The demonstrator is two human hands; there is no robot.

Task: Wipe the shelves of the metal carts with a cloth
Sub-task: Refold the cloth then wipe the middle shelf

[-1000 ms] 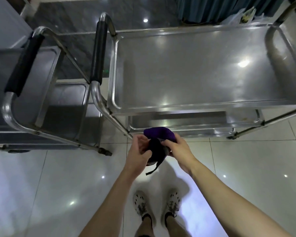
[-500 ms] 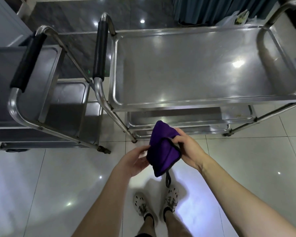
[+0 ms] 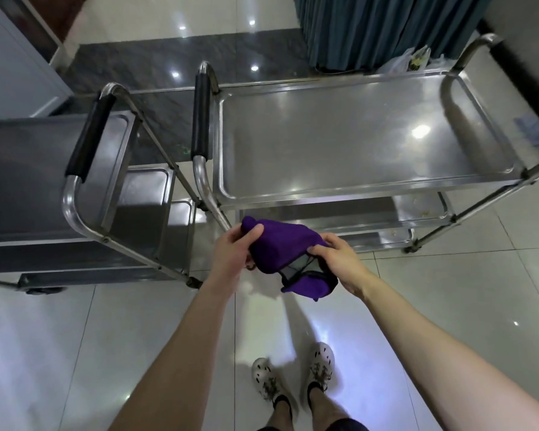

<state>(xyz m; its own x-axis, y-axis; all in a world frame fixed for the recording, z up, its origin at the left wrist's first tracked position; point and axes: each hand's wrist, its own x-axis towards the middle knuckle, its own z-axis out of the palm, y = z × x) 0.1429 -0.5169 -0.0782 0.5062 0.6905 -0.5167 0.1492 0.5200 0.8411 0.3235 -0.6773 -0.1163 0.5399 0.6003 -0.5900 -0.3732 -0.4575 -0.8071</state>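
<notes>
your left hand [image 3: 234, 253] wrapped round one end of the purple cloth [image 3: 280, 247], thumb on top, your right hand [image 3: 339, 259] pinching its black-trimmed edge, cloth bunched between both hands, touching no shelf, metal cart [image 3: 355, 135] just beyond them, second cart [image 3: 28, 169] off to their left

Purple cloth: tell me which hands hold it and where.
Both hands hold the purple cloth: the left hand grips its upper-left end, the right hand pinches the dark-trimmed edge at its right.
</notes>
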